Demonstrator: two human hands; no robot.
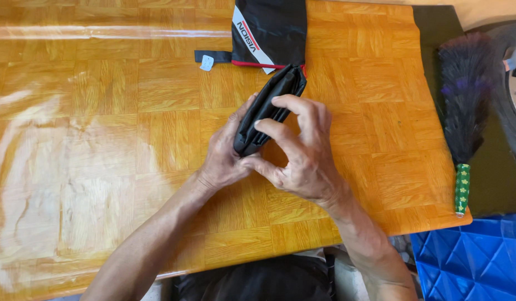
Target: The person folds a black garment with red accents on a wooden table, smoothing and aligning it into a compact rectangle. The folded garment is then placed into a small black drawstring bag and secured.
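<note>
The surface (130, 167), a glossy orange one with a wood-block pattern, carries a black cloth bag (272, 33) with red and white trim at its far edge, and from that bag a narrow black folded bundle (269, 108) of the same cloth runs down toward the person. To the right, just off the surface, a dark feather duster (467, 95) with a green handle lies well apart from the work, above a blue plastic crate (475, 259). Both hands are closed on the bundle at its near end: the left hand (222, 159) cups it from below and the side, while the right hand (302, 153) presses over the top with its fingers (277, 131) spread along the fold. To do this folding well, the layers should probably be kept stacked evenly, the thumbs pinching the near end so nothing slips, and the creases pressed flat against the surface before rolling further toward the bag.
</note>
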